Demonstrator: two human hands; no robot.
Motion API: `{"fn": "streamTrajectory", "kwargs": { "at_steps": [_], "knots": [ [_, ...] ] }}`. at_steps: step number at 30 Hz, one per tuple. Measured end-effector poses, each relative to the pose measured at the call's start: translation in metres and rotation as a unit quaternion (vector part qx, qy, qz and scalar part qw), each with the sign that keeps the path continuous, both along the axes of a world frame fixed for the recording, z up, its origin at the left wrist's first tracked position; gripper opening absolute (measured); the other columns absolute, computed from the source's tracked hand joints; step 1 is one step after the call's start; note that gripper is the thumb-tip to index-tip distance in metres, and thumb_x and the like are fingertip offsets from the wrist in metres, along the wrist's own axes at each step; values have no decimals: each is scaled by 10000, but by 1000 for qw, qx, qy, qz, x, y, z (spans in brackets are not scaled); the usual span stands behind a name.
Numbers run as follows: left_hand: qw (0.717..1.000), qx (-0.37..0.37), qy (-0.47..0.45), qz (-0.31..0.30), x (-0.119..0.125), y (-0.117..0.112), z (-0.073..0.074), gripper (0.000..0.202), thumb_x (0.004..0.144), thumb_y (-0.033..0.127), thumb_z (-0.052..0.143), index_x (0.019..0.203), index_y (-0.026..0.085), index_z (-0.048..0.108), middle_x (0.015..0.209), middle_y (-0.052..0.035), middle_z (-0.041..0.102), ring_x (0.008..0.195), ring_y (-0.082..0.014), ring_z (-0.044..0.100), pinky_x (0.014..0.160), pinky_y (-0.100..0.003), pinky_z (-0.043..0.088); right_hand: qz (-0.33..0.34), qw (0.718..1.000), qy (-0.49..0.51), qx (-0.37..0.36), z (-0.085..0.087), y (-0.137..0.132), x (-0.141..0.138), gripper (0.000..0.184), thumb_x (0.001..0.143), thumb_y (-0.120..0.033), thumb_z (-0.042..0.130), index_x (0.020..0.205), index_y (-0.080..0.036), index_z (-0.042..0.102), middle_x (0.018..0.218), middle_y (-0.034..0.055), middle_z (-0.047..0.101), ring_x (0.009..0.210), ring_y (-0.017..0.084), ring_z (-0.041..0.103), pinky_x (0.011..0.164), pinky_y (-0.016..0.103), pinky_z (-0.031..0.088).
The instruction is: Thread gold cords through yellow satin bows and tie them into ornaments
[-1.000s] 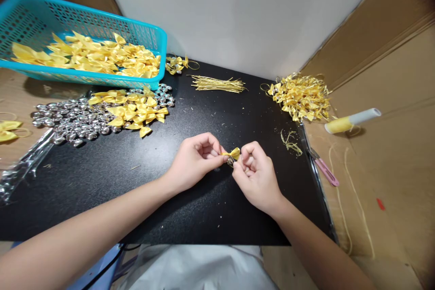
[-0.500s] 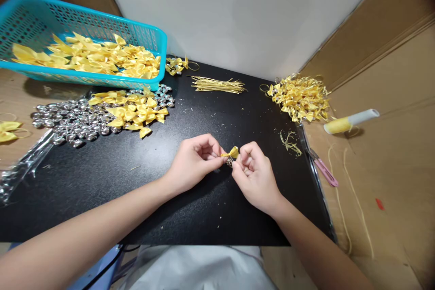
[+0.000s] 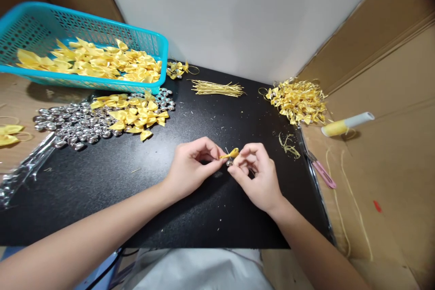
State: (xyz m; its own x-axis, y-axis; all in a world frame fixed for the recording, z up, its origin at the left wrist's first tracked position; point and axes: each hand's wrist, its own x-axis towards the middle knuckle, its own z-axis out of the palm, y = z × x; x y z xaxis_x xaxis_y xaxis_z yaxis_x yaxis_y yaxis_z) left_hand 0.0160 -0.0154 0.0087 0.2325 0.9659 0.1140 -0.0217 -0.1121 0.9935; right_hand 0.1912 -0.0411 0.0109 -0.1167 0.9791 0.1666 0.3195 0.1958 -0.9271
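While the left hand (image 3: 192,163) pinches 1 end of a yellow bow (image 3: 233,152) between thumb and fingers, the right hand (image 3: 256,176) curls in at the bow's other side, fingertips by a silver bead (image 3: 229,162). Left grip is closed on the bow; right, can't tell if it pinches the bead or a thin strand (image 3: 227,150), too small to read. Bow sits between the 2 hands, bead just on the body side of it. Step in hand, my read: joining bow and bead with the strand. Next move likely calls for a steady left pinch, bead snug to the bow's middle, and fine right-finger work on the strand. Around the grip: gold wire bundle (image 3: 217,88) beyond it, silver bead pile (image 3: 79,122) and loose bows (image 3: 137,114) out left, pile of bow-and-wire pieces (image 3: 295,99) beyond right, pink-handled tool (image 3: 323,174) to the right.
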Motion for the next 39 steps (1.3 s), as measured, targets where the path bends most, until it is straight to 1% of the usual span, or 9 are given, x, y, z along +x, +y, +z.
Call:
{"fn": "streamTrajectory", "kwargs": {
  "at_steps": [4,7,11,15,21,27,32,35,39],
  "knots": [
    [993,101,66,16,-7,4,2,173,775,181,666,649,176,547,744,-42,719,704,-142,688,688,-236,556,-62,993,-58,76,10,8,12,73,868,-285,587,906,-224,605,906,39,664,848,184,601,758,322,458],
    [973,192,128,-7,-10,4,2,174,817,171,624,651,190,578,758,-40,730,705,-133,683,701,-223,542,-35,997,-42,59,15,15,15,142,901,-295,550,917,-224,671,994,58,677,971,202,598,826,344,454],
    [949,255,180,-53,-11,5,0,253,878,203,547,628,208,588,755,-50,736,693,-133,675,703,-227,541,35,998,-45,25,17,18,8,60,838,-236,638,838,-218,695,942,45,694,931,191,619,869,359,451],
    [932,277,215,-90,-11,7,-2,279,900,226,499,639,214,597,798,-67,745,705,-137,671,724,-230,540,39,998,-35,18,16,16,4,65,794,-185,664,733,-208,660,826,19,674,848,175,620,849,352,456],
    [936,264,191,-135,-9,9,-6,241,886,188,511,660,216,589,766,-48,718,726,-136,664,711,-215,507,-29,996,73,-35,22,27,9,127,756,-311,717,743,-192,675,794,34,707,792,166,628,743,312,489],
    [930,256,224,-139,-7,14,-10,171,855,154,520,694,198,559,734,-18,689,675,-118,631,656,-202,461,-81,969,233,-18,58,71,25,331,680,-460,762,780,-185,605,802,1,681,575,65,594,427,162,402],
    [935,210,240,-155,-10,18,-9,87,830,174,567,747,186,587,705,2,664,622,-110,588,616,-202,434,-122,964,210,108,95,118,65,246,813,-419,670,830,-197,564,889,15,666,867,121,699,617,177,561],
    [942,183,222,-172,-11,19,-7,68,839,209,579,782,172,592,716,-3,660,611,-99,580,617,-200,443,-158,949,222,157,110,140,86,143,852,-306,645,843,-183,573,889,17,666,878,107,696,712,195,577],
    [954,154,196,-169,-11,18,-5,85,834,235,600,794,160,597,736,-6,657,630,-92,578,637,-204,457,-193,936,252,154,115,156,95,96,840,-228,659,810,-172,586,818,-6,667,828,85,695,730,192,578]
  ]
}}
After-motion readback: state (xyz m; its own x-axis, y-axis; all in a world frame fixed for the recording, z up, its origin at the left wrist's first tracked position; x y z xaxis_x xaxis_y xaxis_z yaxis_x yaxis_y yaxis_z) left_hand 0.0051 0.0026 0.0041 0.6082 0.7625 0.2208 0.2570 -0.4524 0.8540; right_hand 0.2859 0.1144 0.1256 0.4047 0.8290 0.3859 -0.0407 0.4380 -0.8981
